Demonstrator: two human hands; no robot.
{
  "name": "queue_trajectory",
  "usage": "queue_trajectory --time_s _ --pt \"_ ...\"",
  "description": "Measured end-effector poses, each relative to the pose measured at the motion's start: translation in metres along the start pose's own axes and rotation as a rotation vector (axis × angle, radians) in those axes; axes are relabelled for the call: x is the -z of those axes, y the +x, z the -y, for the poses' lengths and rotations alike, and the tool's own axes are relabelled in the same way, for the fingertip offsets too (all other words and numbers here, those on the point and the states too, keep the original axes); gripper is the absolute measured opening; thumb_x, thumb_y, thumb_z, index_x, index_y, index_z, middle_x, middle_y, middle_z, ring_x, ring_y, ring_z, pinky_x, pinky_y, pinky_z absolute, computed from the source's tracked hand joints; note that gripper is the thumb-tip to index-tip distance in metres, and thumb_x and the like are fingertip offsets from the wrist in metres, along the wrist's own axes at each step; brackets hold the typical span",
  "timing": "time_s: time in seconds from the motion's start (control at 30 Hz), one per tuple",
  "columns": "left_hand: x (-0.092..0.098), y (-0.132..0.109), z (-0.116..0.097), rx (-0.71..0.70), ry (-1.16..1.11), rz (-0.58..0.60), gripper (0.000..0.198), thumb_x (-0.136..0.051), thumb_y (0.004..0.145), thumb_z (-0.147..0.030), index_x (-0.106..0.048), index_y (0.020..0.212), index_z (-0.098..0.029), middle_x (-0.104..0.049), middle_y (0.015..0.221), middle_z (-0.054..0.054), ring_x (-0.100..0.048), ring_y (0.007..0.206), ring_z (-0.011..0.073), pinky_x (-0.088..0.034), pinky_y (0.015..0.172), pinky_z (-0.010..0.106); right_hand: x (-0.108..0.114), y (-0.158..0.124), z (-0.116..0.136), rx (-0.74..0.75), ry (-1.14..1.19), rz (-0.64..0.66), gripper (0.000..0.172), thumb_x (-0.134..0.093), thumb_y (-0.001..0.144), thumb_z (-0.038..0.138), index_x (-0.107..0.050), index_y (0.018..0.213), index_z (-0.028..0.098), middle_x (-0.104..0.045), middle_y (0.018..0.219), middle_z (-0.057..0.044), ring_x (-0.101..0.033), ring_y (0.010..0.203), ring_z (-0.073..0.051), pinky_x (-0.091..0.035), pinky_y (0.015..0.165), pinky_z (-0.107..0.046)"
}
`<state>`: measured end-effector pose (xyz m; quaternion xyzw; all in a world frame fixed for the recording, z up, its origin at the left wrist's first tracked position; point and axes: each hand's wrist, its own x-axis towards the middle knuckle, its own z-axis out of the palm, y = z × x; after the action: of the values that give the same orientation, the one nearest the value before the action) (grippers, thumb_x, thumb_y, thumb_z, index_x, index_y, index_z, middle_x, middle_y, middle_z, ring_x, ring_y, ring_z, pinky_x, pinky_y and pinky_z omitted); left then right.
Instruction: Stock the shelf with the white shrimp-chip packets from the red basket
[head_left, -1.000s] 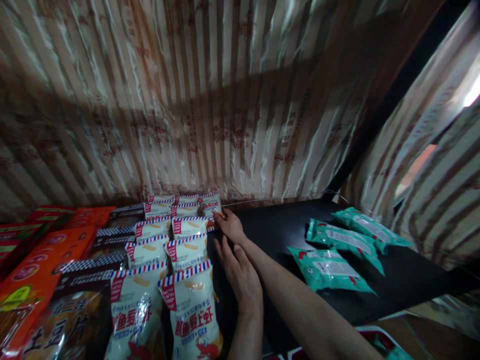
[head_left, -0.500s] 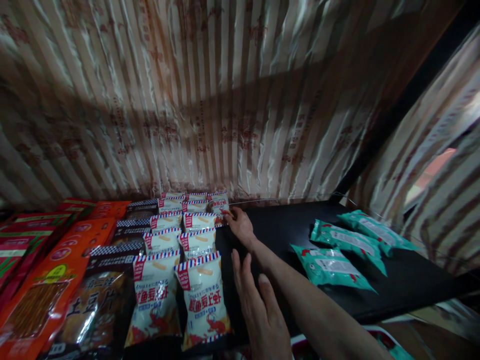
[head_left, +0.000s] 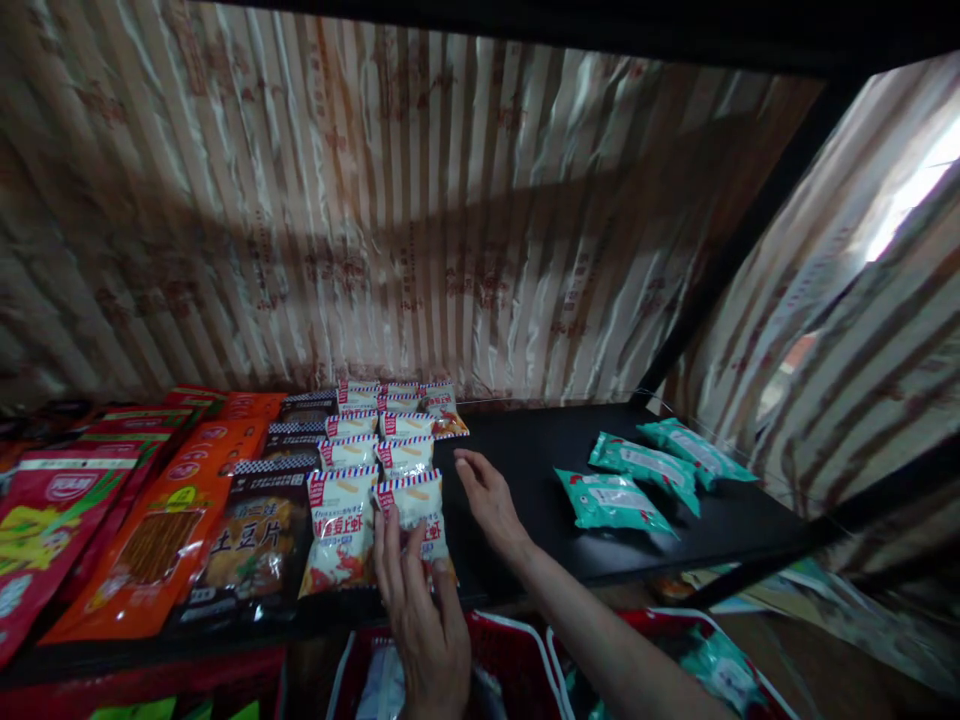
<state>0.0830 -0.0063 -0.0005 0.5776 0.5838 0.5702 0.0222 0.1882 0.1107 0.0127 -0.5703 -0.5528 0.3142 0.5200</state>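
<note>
White snack bags with striped top edges stand in rows on the black shelf. My left hand has its fingers spread in front of the front right white bag, partly covering it; whether they touch is unclear. To the right of the rows, my right hand reaches over the bare shelf, fingers extended, holding nothing. A white bag at the back right leans beyond its fingertips, apart from them.
Three teal bags lie on the shelf's right part. Brown potato bags, orange bags and red bags fill the left. Below are red baskets holding packets. A dark post slants at the right.
My right hand has let go of the back right white bag and drawn back. My left hand has moved left, in front of the front bag. The view has shifted, showing baskets below.
</note>
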Motion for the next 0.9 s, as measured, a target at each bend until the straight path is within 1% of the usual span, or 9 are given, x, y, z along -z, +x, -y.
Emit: queue_trajectory --time_s 0.1,0.17,0.3,0.37,0.47,0.57,0.7,0.8,0.9 --pt "0.004 -0.007 0.014 0.022 0.071 0.041 0.040 -0.041 0.089 -0.015 -0.041 0.129 -0.012 -0.031 0.147 0.019 -0.020 0.140 0.0271 -0.028 0.109 0.050 -0.005 -0.018 -0.008 -0.112 0.119 0.013 0.038 -0.055 0.079 0.049 -0.067 0.100 0.020 -0.069 0.105 -0.008 -0.062 0.101 -0.026 -0.047 0.089 -0.038" --pt "0.004 -0.014 0.022 0.025 0.133 0.068 0.044 -0.041 0.089 -0.015 -0.038 0.132 -0.011 -0.030 0.146 0.020 -0.021 0.139 0.0276 -0.029 0.108 0.050 -0.010 -0.018 -0.013 -0.176 0.195 0.014 0.039 -0.056 0.077 0.052 -0.067 0.099 0.022 -0.069 0.107 -0.007 -0.061 0.104 -0.025 -0.048 0.089 -0.038" --pt "0.001 -0.019 0.031 0.011 0.227 0.103 0.048 -0.041 0.089 -0.016 -0.035 0.136 -0.012 -0.029 0.147 0.020 -0.024 0.138 0.0288 -0.033 0.105 0.050 -0.025 0.003 -0.017 -0.260 0.320 0.020 0.044 -0.056 0.076 0.056 -0.065 0.104 0.023 -0.068 0.112 -0.007 -0.062 0.104 -0.024 -0.049 0.086 -0.035" --pt "-0.002 -0.016 0.032 0.010 0.254 0.105 0.049 -0.042 0.089 -0.017 -0.034 0.137 -0.013 -0.031 0.146 0.020 -0.026 0.137 0.0293 -0.035 0.104 0.050 -0.033 0.016 -0.016 -0.291 0.378 0.051 0.046 -0.054 0.076 0.057 -0.065 0.104 0.022 -0.069 0.109 -0.007 -0.064 0.100 -0.023 -0.051 0.083 -0.035" --pt "-0.007 -0.011 0.035 0.005 0.288 0.102 0.053 -0.044 0.088 -0.018 -0.031 0.139 -0.013 -0.032 0.146 0.020 -0.030 0.135 0.0304 -0.038 0.102 0.050 -0.045 0.029 -0.013 -0.310 0.443 0.130 0.047 -0.054 0.076 0.059 -0.067 0.098 0.020 -0.073 0.094 -0.007 -0.068 0.087 -0.023 -0.052 0.075 -0.034" --pt "-0.014 -0.009 0.037 0.002 0.313 0.088 0.057 -0.045 0.087 -0.019 -0.027 0.141 -0.015 -0.033 0.145 0.020 -0.033 0.133 0.0318 -0.040 0.099 0.050 -0.051 0.033 -0.010 -0.316 0.471 0.190 0.048 -0.055 0.075 0.061 -0.069 0.090 0.017 -0.074 0.082 -0.007 -0.068 0.075 -0.024 -0.052 0.068 -0.035" --pt "-0.020 -0.008 0.036 0.064 0.280 0.069 0.060 -0.044 0.087 -0.017 -0.024 0.144 -0.019 -0.031 0.148 0.017 -0.033 0.134 0.0302 -0.038 0.101 0.048 -0.050 0.030 -0.008 -0.300 0.498 0.237 0.046 -0.058 0.074 0.060 -0.069 0.089 0.018 -0.073 0.080 -0.004 -0.066 0.069 -0.022 -0.050 0.064 -0.032" --pt "-0.020 -0.007 0.032 0.100 0.264 0.091 0.060 -0.043 0.087 -0.016 -0.023 0.143 -0.019 -0.028 0.150 0.017 -0.030 0.136 0.0291 -0.038 0.102 0.047 -0.048 0.030 -0.008 -0.282 0.499 0.255 0.045 -0.059 0.074 0.060 -0.068 0.089 0.019 -0.072 0.080 -0.003 -0.064 0.068 -0.020 -0.048 0.063 -0.030" --pt "-0.017 -0.006 0.029 0.104 0.280 0.127 0.058 -0.042 0.088 -0.016 -0.024 0.142 -0.018 -0.026 0.150 0.017 -0.028 0.137 0.0287 -0.039 0.101 0.046 -0.047 0.030 -0.009 -0.281 0.465 0.263 0.047 -0.059 0.072 0.062 -0.067 0.087 0.018 -0.070 0.075 -0.002 -0.060 0.061 -0.018 -0.045 0.060 -0.029"
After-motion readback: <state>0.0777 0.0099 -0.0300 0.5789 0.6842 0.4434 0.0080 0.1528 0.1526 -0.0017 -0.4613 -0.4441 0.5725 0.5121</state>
